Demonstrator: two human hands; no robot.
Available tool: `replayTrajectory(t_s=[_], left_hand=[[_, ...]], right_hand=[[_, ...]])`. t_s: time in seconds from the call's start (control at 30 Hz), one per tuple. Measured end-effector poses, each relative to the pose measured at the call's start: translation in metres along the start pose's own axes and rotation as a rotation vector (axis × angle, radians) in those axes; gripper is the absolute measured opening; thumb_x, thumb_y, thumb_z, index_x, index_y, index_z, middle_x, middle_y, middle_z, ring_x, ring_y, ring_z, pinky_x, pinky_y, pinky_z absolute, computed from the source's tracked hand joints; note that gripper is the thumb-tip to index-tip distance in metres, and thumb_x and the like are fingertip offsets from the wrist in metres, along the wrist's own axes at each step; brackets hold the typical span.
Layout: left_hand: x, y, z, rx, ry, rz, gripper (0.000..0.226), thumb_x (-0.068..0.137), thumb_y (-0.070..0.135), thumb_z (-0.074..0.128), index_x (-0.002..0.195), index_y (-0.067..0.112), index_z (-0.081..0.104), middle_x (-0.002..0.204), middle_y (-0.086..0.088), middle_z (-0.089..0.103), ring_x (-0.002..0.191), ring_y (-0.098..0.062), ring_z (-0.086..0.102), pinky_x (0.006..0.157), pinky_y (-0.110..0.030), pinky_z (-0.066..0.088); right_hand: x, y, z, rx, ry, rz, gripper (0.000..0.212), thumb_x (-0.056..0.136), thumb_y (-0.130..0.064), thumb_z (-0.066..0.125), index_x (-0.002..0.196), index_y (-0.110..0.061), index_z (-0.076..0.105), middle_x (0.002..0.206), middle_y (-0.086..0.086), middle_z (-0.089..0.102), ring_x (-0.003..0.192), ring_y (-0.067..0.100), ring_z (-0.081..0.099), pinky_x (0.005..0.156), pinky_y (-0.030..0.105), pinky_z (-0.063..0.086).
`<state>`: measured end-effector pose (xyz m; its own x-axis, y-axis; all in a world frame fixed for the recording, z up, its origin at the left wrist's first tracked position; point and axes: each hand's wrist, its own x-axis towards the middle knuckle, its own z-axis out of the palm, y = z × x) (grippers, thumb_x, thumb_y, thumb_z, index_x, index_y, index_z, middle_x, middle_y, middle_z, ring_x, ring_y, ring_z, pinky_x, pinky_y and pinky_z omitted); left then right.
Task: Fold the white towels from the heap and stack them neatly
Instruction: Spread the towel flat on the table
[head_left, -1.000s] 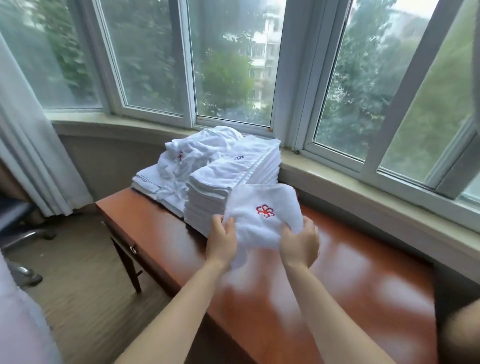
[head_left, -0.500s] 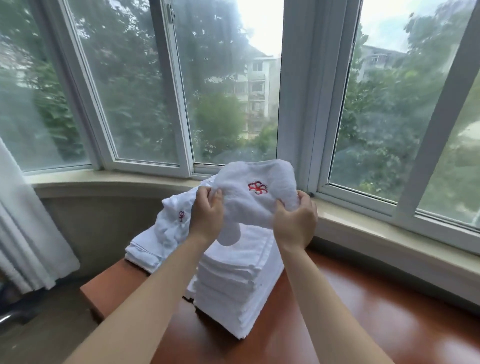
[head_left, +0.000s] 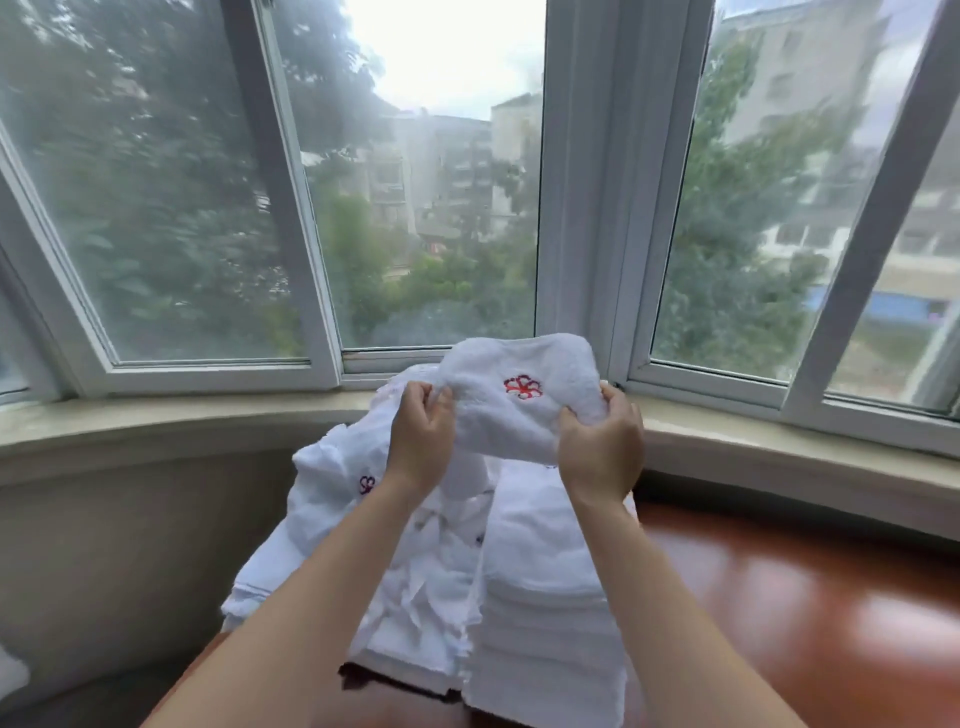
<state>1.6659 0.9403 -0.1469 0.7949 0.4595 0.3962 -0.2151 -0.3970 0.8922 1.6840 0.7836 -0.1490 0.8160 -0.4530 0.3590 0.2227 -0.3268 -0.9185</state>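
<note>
A folded white towel (head_left: 524, 410) with a red flower emblem hangs in the air above the stack. My left hand (head_left: 421, 441) pinches its left edge and my right hand (head_left: 602, 447) grips its right edge. Below them stands a tall stack of folded white towels (head_left: 545, 613) on the wooden table (head_left: 805, 613). To the stack's left lies the loose heap of white towels (head_left: 337, 519), one showing a red emblem.
A curved stone window sill (head_left: 156, 421) runs behind the table, with large white-framed windows (head_left: 322, 260) above it. The table's glossy surface stretches to the right of the stack. The floor lies lower left.
Both hands have lifted the folded towel from in front of the stack to above its top. The view has tilted up toward the windows.
</note>
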Motion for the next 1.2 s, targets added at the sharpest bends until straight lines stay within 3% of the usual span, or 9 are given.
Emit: replayTrajectory(t_s=[0.37, 0.5, 0.67, 0.77, 0.87, 1.0, 1.07, 1.13, 1.2], left_hand=[[0.051, -0.038, -0.014, -0.123, -0.229, -0.022, 0.027, 0.099, 0.019, 0.049, 0.074, 0.017, 0.04, 0.069, 0.005, 0.043, 0.062, -0.012, 0.039, 0.057, -0.025, 0.034], [0.066, -0.039, -0.004, -0.09, -0.201, 0.01, 0.028, 0.099, 0.021, 0.05, 0.073, 0.02, 0.04, 0.069, 0.007, 0.044, 0.062, -0.009, 0.04, 0.059, -0.026, 0.035], [0.069, -0.047, 0.012, 0.033, -0.336, 0.025, 0.029, 0.099, 0.021, 0.048, 0.071, 0.021, 0.041, 0.069, 0.008, 0.044, 0.064, -0.012, 0.041, 0.064, -0.032, 0.031], [0.078, -0.056, 0.016, 0.121, -0.438, 0.044, 0.036, 0.1, 0.02, 0.044, 0.066, 0.018, 0.035, 0.064, 0.005, 0.041, 0.068, -0.02, 0.038, 0.062, -0.034, 0.026], [0.092, -0.068, 0.017, 0.223, -0.593, 0.059, 0.041, 0.102, 0.027, 0.043, 0.063, 0.017, 0.034, 0.063, 0.004, 0.041, 0.071, -0.021, 0.039, 0.061, -0.035, 0.023], [0.106, -0.083, 0.013, 0.301, -0.755, 0.064, 0.049, 0.099, 0.044, 0.047, 0.061, 0.016, 0.033, 0.062, 0.0, 0.039, 0.068, -0.022, 0.038, 0.059, -0.035, 0.023], [0.115, -0.088, 0.006, 0.332, -0.811, 0.094, 0.053, 0.096, 0.051, 0.048, 0.061, 0.015, 0.031, 0.061, -0.003, 0.038, 0.066, -0.022, 0.038, 0.055, -0.034, 0.023], [0.13, -0.092, -0.003, 0.335, -0.854, 0.12, 0.053, 0.093, 0.053, 0.05, 0.061, 0.015, 0.033, 0.06, -0.002, 0.037, 0.068, -0.023, 0.04, 0.053, -0.031, 0.024], [0.15, -0.097, -0.016, 0.325, -0.925, 0.172, 0.044, 0.088, 0.053, 0.06, 0.072, 0.014, 0.046, 0.07, 0.0, 0.047, 0.076, -0.021, 0.046, 0.058, -0.03, 0.029]], right_hand=[[-0.02, -0.015, 0.038, -0.14, 0.188, 0.051, 0.045, 0.081, -0.013, 0.069, 0.124, -0.009, 0.06, 0.119, 0.008, 0.06, 0.116, 0.028, 0.052, 0.088, 0.032, 0.041], [-0.005, -0.007, 0.039, -0.121, 0.174, 0.027, 0.045, 0.079, -0.014, 0.072, 0.122, -0.008, 0.061, 0.118, 0.007, 0.061, 0.113, 0.027, 0.054, 0.083, 0.029, 0.039], [-0.01, 0.003, 0.028, -0.166, 0.212, 0.0, 0.041, 0.076, -0.008, 0.074, 0.116, -0.006, 0.063, 0.117, 0.011, 0.059, 0.106, 0.03, 0.057, 0.082, 0.027, 0.037], [-0.007, 0.005, 0.024, -0.24, 0.101, 0.056, 0.043, 0.077, -0.015, 0.077, 0.116, -0.011, 0.063, 0.119, 0.006, 0.053, 0.103, 0.025, 0.058, 0.079, 0.024, 0.036], [-0.013, 0.006, 0.02, -0.177, -0.166, 0.07, 0.062, 0.071, -0.024, 0.086, 0.126, -0.018, 0.058, 0.126, -0.002, 0.042, 0.11, 0.008, 0.047, 0.09, 0.015, 0.032], [-0.051, 0.025, 0.031, -0.278, -0.544, 0.122, 0.109, 0.065, -0.025, 0.088, 0.15, -0.036, 0.02, 0.145, -0.023, 0.012, 0.131, -0.006, 0.016, 0.095, 0.004, 0.027], [-0.07, 0.037, 0.042, -0.37, -0.68, 0.167, 0.123, 0.065, -0.018, 0.086, 0.152, -0.042, 0.002, 0.147, -0.028, -0.006, 0.135, -0.008, 0.001, 0.104, 0.011, 0.027], [-0.081, 0.044, 0.052, -0.527, -0.711, 0.183, 0.116, 0.071, -0.012, 0.081, 0.153, -0.04, 0.004, 0.15, -0.021, -0.002, 0.137, -0.003, 0.005, 0.109, 0.02, 0.029], [-0.083, 0.046, 0.062, -0.607, -0.441, 0.185, 0.078, 0.086, -0.014, 0.064, 0.151, -0.033, 0.026, 0.152, -0.008, 0.028, 0.135, 0.009, 0.034, 0.103, 0.025, 0.038]])
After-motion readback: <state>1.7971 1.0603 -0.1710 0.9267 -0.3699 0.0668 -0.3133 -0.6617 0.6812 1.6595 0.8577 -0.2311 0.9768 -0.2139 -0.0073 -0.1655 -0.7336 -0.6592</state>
